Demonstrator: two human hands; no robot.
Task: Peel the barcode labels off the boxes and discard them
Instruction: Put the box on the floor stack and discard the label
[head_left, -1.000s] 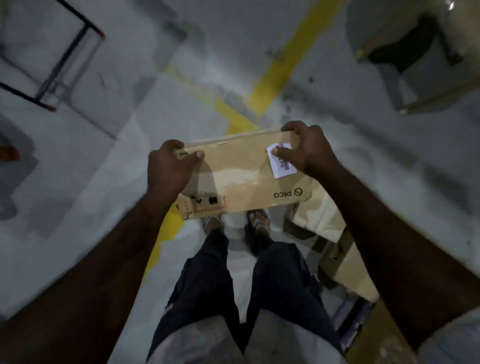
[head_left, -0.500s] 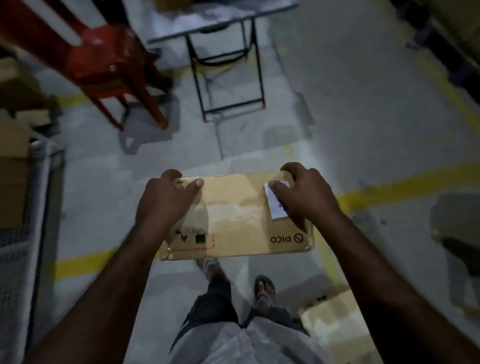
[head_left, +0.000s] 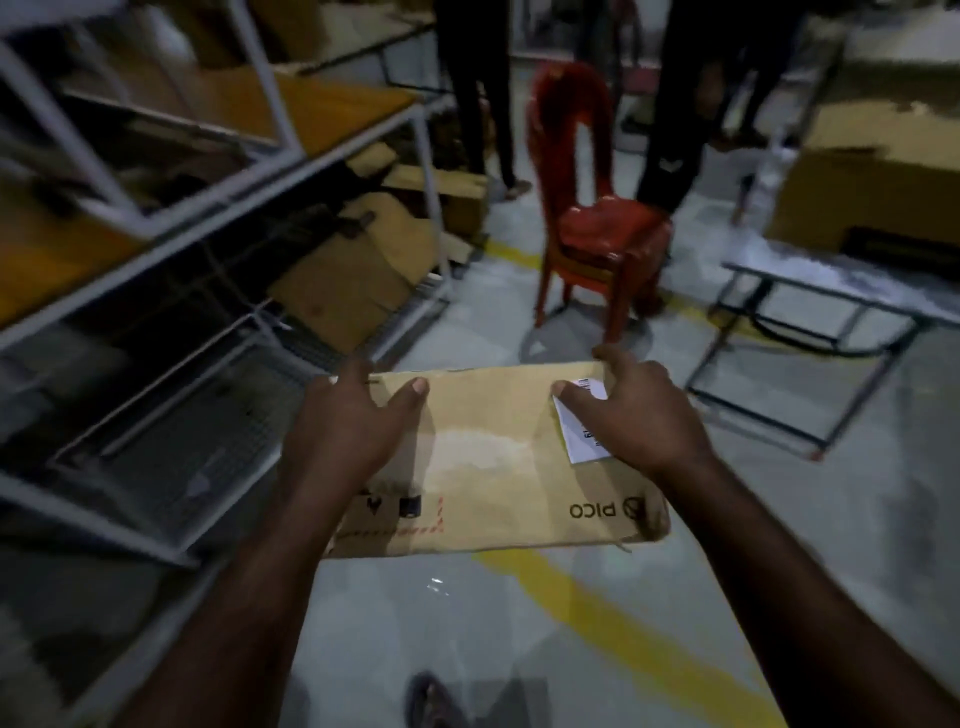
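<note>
Barcode label (head_left: 583, 442) on a box (head_left: 493, 457) held over the floor (head_left: 457, 649)
Head view: box's long axis runs left to right; left hand (head_left: 353, 431) grips its left end, right hand (head_left: 636, 415) grips the right end, thumb touching the label's upper corner, so the right is nearer for peeling

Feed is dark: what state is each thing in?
box: held level, off the floor.
left hand: grips box's left end.
right hand: grips box's right end.
barcode label: on the box, partly under right hand.
red chair: upright on floor.
</note>
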